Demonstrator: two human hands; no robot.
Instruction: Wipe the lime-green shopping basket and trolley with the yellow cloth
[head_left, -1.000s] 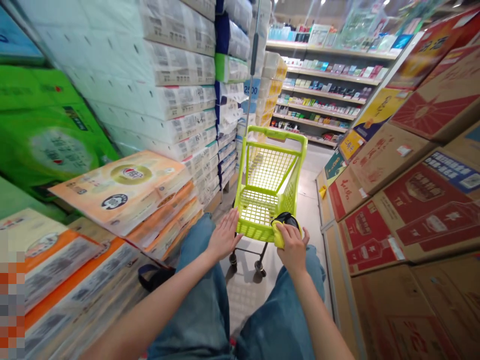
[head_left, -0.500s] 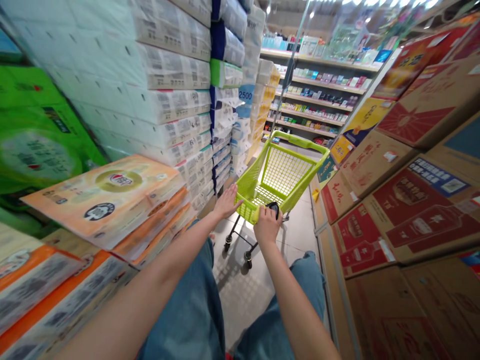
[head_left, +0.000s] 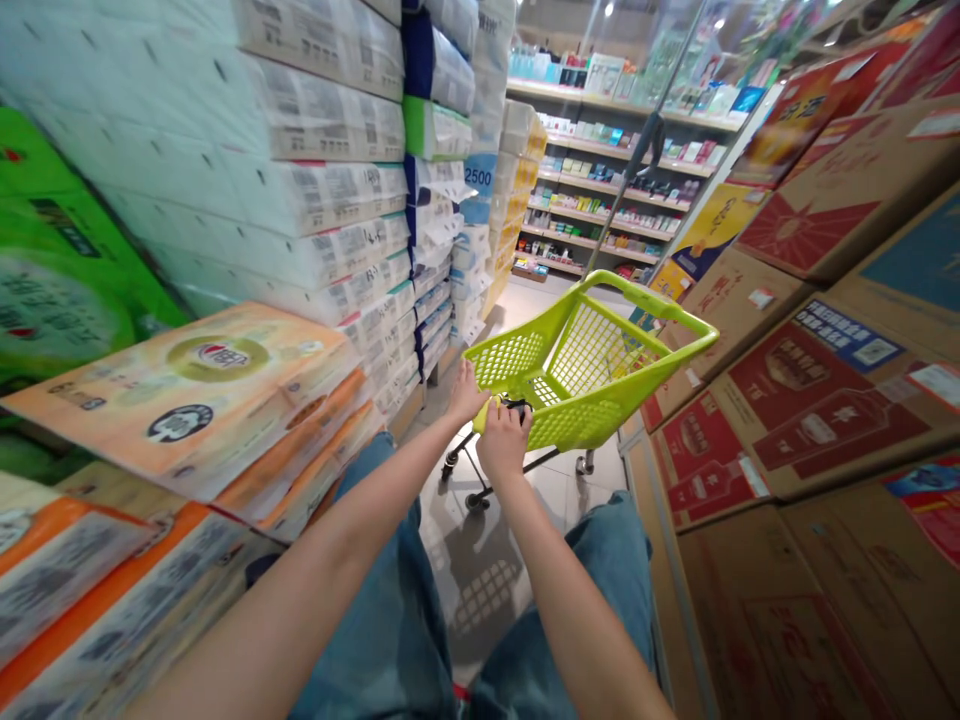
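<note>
A small lime-green shopping cart [head_left: 592, 370] stands in a narrow aisle ahead of me, turned so its far end points right. My right hand [head_left: 504, 440] is closed over the cart's near rim, with a small black and yellow object under its fingers. My left hand [head_left: 466, 392] rests against the cart's near left corner, fingers together along the mesh. A thin metal pole [head_left: 637, 160] rises from the cart. My legs in blue jeans [head_left: 405, 620] fill the bottom of the view.
Stacks of white and orange tissue packs [head_left: 225, 390] wall the left side. Red and brown cardboard cartons [head_left: 810, 400] wall the right. Shelves of goods [head_left: 600, 200] cross the far end. Grey floor tiles [head_left: 480, 560] show between my legs and the cart.
The cart has swung its far end to the right and moved away from me. Both my hands followed its near rim and drew closer together.
</note>
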